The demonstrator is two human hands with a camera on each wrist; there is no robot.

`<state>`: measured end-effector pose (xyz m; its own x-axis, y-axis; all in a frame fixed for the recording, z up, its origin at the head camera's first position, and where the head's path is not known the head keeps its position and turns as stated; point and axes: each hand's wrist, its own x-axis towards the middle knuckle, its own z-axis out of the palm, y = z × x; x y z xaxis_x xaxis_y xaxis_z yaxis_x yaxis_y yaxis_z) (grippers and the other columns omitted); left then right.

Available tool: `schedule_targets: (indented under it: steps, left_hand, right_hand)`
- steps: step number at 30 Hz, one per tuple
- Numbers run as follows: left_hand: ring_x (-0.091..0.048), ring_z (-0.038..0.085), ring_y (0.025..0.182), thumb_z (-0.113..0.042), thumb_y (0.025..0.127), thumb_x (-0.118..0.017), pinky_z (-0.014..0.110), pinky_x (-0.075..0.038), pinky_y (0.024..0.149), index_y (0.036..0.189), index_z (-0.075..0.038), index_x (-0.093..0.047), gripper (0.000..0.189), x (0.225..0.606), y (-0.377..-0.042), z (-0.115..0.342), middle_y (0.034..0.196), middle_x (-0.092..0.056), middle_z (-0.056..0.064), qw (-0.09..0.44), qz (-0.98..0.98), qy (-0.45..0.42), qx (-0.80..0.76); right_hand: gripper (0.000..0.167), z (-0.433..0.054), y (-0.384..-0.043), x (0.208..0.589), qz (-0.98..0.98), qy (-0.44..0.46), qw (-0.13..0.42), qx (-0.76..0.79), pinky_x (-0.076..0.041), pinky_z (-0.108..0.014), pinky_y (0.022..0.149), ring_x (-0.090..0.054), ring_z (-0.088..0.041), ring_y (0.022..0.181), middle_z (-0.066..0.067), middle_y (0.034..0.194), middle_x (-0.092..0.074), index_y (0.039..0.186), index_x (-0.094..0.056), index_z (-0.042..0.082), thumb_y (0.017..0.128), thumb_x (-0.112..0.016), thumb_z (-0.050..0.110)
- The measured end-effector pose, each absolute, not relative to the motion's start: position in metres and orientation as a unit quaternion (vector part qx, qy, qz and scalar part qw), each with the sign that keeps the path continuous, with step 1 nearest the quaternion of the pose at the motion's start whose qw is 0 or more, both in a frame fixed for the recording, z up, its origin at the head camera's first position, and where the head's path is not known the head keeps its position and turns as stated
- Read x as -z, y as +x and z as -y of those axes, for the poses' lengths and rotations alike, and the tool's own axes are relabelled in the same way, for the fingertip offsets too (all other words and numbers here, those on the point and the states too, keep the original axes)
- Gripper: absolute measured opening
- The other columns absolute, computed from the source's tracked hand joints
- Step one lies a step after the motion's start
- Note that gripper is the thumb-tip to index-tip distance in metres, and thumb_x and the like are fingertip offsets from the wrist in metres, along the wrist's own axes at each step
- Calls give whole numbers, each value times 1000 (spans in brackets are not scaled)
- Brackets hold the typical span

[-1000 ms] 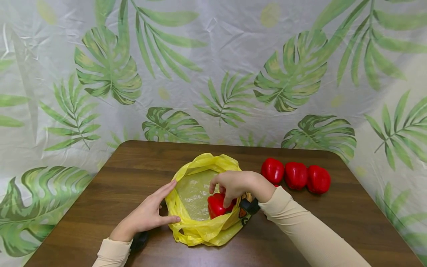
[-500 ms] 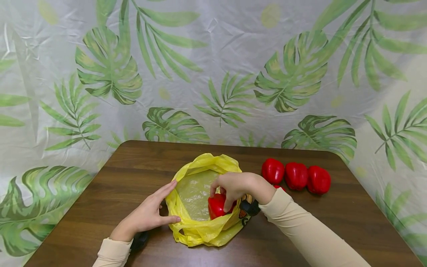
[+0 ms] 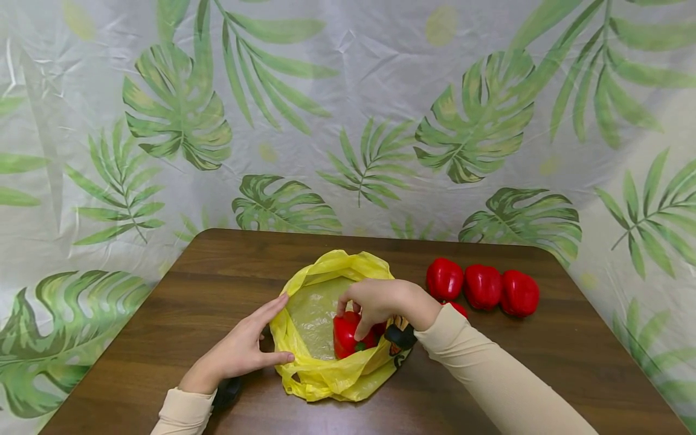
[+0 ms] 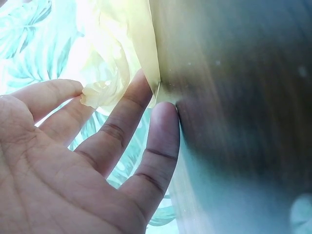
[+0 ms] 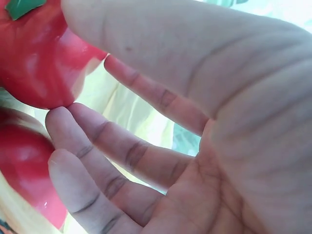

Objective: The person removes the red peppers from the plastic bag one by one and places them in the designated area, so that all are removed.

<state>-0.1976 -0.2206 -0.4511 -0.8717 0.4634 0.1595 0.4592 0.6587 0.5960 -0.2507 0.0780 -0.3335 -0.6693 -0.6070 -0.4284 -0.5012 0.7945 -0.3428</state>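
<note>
A yellow plastic bag stands on the table with its mouth wide. My left hand steadies its left side, fingers extended along the rim and thumb at the near edge. In the left wrist view the fingertips touch the thin plastic. Inside the bag, my right hand grips a red bell pepper between thumb and fingers; its green stem shows in the right wrist view. A second red pepper lies beside it in the bag, mostly hidden in the head view by the hand and the held pepper.
Three red peppers sit in a row on the brown wooden table, right of the bag. Another pepper peeks out behind my right sleeve. A leaf-patterned sheet hangs behind the table.
My right hand has shifted slightly left inside the bag, and the pepper in it has turned so its stem shows. The left hand has stayed in place.
</note>
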Motion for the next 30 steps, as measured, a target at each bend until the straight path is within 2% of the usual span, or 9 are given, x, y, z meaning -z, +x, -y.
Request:
schedule_targets:
  steps: [8, 10, 17, 25, 30]
  left_hand:
    - [-45, 44, 153, -53, 87, -88, 46, -59, 98, 167, -5, -36, 108, 452, -198, 220, 174, -36, 17, -7, -913, 256, -318]
    - [-45, 44, 153, -53, 87, -88, 44, -60, 97, 167, -5, -36, 108, 452, -198, 220, 174, -36, 17, -5, -912, 256, -320]
    - [-45, 43, 154, -53, 86, -88, 54, -55, 107, 167, -5, -37, 107, 452, -198, 219, 174, -37, 16, -12, -914, 255, -314]
    - [-45, 45, 153, -54, 86, -88, 47, -59, 99, 168, -5, -35, 108, 452, -198, 220, 174, -35, 17, -1, -913, 252, -321]
    - [-45, 46, 152, -53, 87, -88, 41, -61, 91, 168, -6, -34, 108, 451, -198, 220, 175, -34, 18, 6, -910, 251, -330]
  right_hand:
    - [38, -71, -258, 335, -908, -318, 254, 97, -56, -33, 83, -62, -17, 97, -10, 119, -73, 123, -74, 19, 89, -91, 19]
    - [38, -70, -259, 336, -909, -318, 252, 96, -55, -33, 83, -62, -17, 97, -10, 119, -73, 123, -73, 19, 89, -91, 20]
    - [39, -67, -263, 338, -914, -303, 250, 106, -56, -35, 88, -62, -18, 101, -10, 122, -72, 125, -72, 18, 90, -89, 21]
    - [37, -65, -271, 339, -917, -293, 246, 116, -57, -36, 87, -64, -20, 102, -12, 127, -71, 126, -71, 16, 93, -86, 21]
    - [35, -65, -275, 339, -918, -293, 241, 114, -56, -36, 87, -63, -20, 100, -12, 124, -71, 126, -70, 16, 95, -85, 22]
